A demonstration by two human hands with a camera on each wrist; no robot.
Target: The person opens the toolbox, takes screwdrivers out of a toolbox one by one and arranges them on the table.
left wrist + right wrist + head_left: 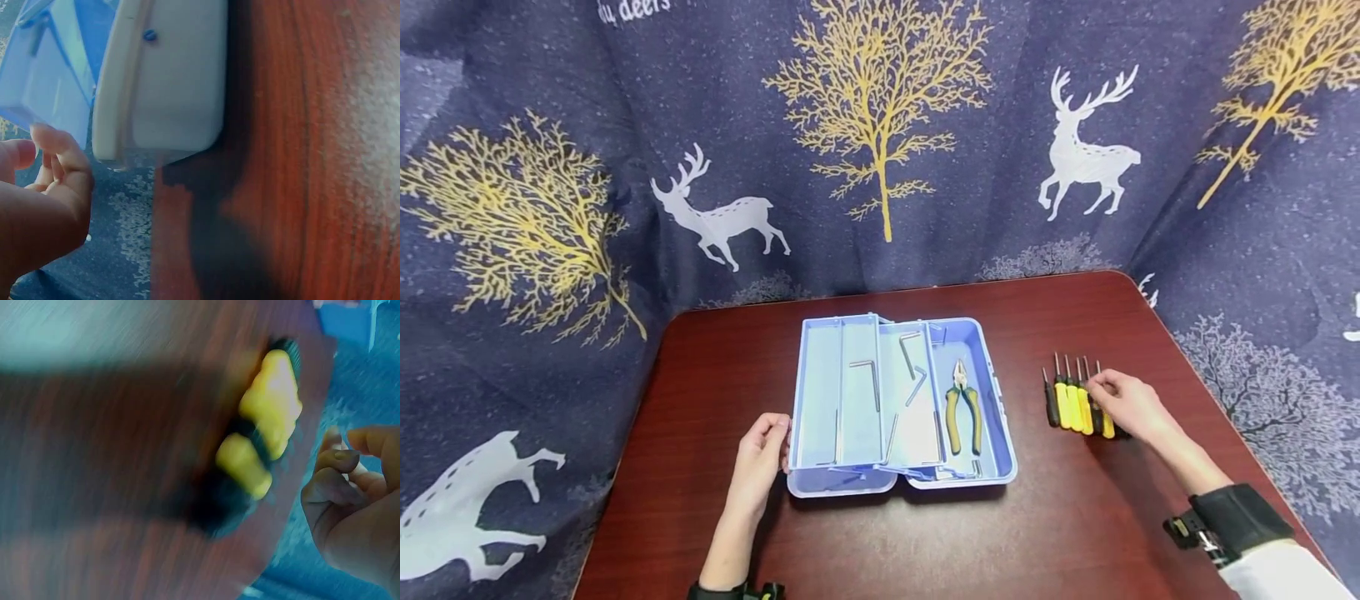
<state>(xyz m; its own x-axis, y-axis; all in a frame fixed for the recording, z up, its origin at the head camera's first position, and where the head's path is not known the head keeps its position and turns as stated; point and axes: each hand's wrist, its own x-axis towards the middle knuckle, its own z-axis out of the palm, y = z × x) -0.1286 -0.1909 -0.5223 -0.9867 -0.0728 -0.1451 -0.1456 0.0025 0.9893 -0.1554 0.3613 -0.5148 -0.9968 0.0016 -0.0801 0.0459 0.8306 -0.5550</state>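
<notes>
A light blue toolbox (951, 329) stands unfolded, its stepped trays spread to the left. Several L-shaped hex keys (874, 383) lie in the trays, and combination pliers (964, 408) with yellow-and-green handles lie in the right compartment. My left hand (760, 454) is at the box's left side, fingers loosely bent, fingertips right at the tray edge. On the right, a row of screwdrivers (1073, 404) with yellow and black handles lies on the table. Over the row's right end is my right hand (1127, 407), fingers bent; no tool shows between thumb and fingers in the right wrist view.
The dark red wooden table (722, 358) has rounded far corners. Close behind it and along both sides hangs a dark blue curtain (910, 267) printed with deer and trees. A small metal piece (976, 468) lies near the front of the right compartment.
</notes>
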